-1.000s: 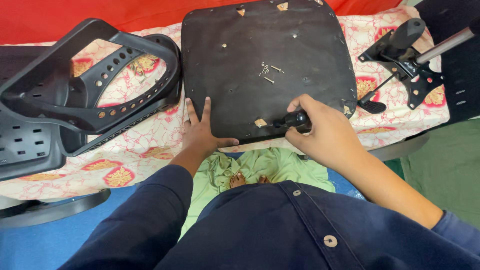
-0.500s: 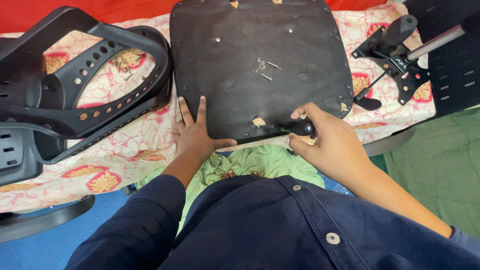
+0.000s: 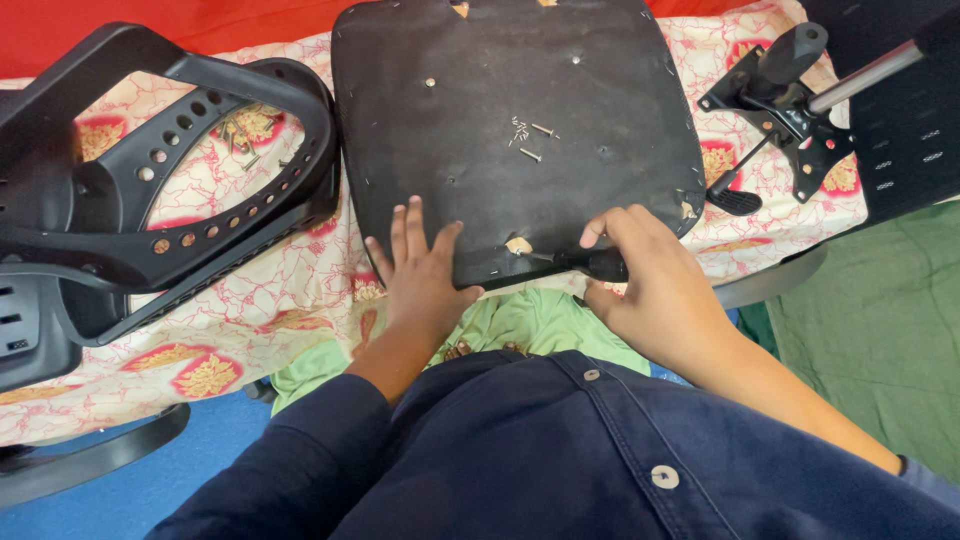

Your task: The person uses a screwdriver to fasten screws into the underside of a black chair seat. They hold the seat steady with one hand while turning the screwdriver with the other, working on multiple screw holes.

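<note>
Head view of a person in a dark blue buttoned shirt (image 3: 560,450) working over a flat black square chair-seat panel (image 3: 510,130), which lies underside up on a cream cloth with a red and gold floral print (image 3: 250,310). The left hand (image 3: 420,275) rests flat and released, fingers spread, on the panel's near edge. The right hand (image 3: 655,285) is clenched around the black handle of a screwdriver (image 3: 590,263), whose shaft points left toward a pale torn spot at the panel's near rim. Several small silver screws (image 3: 530,135) lie loose near the panel's centre. To the left, on the same cloth, lies a black perforated plastic chair-back frame (image 3: 190,200). To the right lies a black metal tilt mechanism with a silver lever (image 3: 790,100).
</note>
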